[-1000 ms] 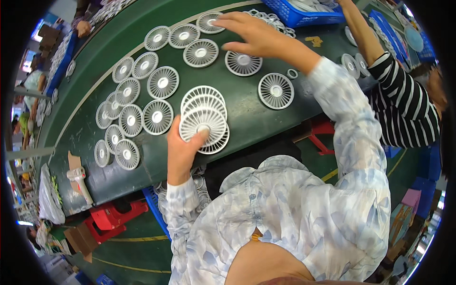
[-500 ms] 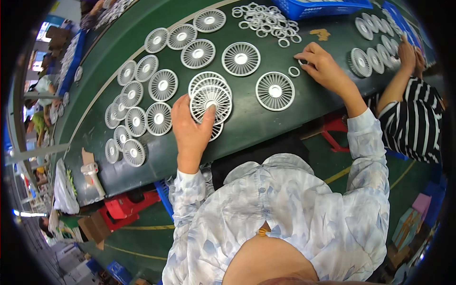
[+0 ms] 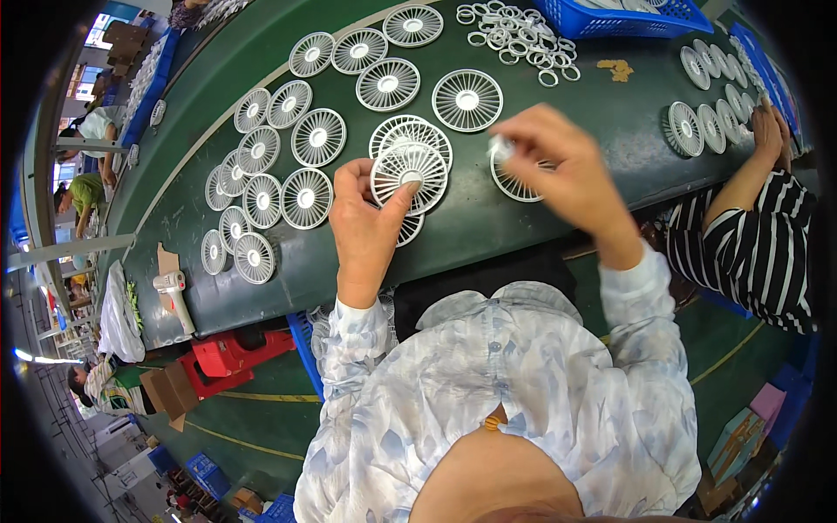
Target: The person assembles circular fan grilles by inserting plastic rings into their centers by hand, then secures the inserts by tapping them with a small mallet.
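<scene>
My left hand (image 3: 366,227) is closed on a white spoked disc (image 3: 408,179), round like a small wheel cover, with the thumb on its hub. More such discs lie partly hidden behind and below it. My right hand (image 3: 562,170), smeared by motion, is to the right of it above the table. Something white, seemingly a small ring (image 3: 500,148), is pinched in its fingertips. Under that hand lies another spoked disc (image 3: 520,186), partly covered by it. A further spoked disc (image 3: 467,100) rests just beyond, between the two hands.
Several spoked discs (image 3: 317,137) spread over the green table's left half. A pile of white rings (image 3: 523,37) lies at the back, near a blue basket (image 3: 628,21). A tape dispenser (image 3: 174,296) sits far left. At right, a co-worker's hands (image 3: 767,135) are beside more discs.
My right hand has moved left and nearer, carrying the white ring toward the left hand. The loose ring beside it no longer shows on the table. The whole view has shifted slightly.
</scene>
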Available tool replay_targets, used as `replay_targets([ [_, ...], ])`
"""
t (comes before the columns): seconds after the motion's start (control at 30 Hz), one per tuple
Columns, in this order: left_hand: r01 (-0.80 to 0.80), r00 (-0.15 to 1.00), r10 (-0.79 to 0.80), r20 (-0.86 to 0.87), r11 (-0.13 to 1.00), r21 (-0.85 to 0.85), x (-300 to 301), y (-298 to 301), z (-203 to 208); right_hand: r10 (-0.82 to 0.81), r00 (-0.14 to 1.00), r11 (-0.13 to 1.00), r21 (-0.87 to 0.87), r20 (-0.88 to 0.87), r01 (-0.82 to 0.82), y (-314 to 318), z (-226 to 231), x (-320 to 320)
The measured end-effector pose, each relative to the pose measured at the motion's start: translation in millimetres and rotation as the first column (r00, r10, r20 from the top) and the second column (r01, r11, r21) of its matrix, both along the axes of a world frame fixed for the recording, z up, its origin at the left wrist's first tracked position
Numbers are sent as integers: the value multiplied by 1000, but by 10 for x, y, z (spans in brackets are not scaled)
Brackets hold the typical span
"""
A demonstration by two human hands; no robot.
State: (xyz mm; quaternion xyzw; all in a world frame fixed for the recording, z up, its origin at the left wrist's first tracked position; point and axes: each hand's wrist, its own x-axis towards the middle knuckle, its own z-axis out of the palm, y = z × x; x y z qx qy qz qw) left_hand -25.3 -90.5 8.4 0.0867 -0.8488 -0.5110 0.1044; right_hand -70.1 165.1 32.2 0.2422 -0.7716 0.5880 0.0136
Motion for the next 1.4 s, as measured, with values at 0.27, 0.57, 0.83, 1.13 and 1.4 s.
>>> replay_targets([
  [0.27, 82, 990, -141, 12, 635, 768, 178, 51, 33, -12, 992, 996, -85, -126, 1, -674, -176, 182],
  [0.57, 131, 977, -209, -32, 483, 866, 322, 72, 15, 4, 971, 1000, 27, -237, 2, -731, -14, 258],
  [0.83, 158, 985, -155, -79, 612, 775, 383, 125, 20, 25, 915, 992, 123, -402, 27, -802, 35, 229],
  [1.13, 171, 969, -31, -246, 804, 570, 508, 216, 3, -54, 867, 999, -25, -496, 48, -909, -144, 300],
  [1.4, 217, 954, -29, -299, 757, 616, 598, 292, 249, -181, 794, 983, -83, -580, 163, -896, -42, 628],
])
